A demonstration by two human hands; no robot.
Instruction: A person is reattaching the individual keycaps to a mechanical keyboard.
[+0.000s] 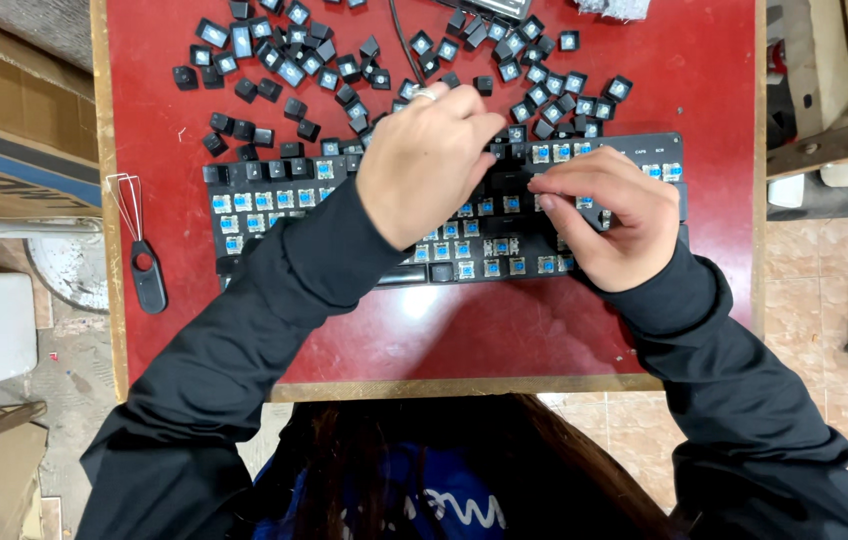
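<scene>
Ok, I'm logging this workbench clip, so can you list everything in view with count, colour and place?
keyboard: one, black with blue switches showing, most caps off, middle of the table
loose keycaps: many, black, scattered across the far part of the table
keycap puller: one, black handle with wire loops, near the table's left edge
cable: one, dark, runs off the far edge
table: one, red top with a wooden rim
cardboard boxes: a few, brown, on the floor at left
floor tiles: beige, at right
left hand: black sleeve, ring on a finger, over the keyboard's middle
right hand: black sleeve, on the keyboard's right part
</scene>
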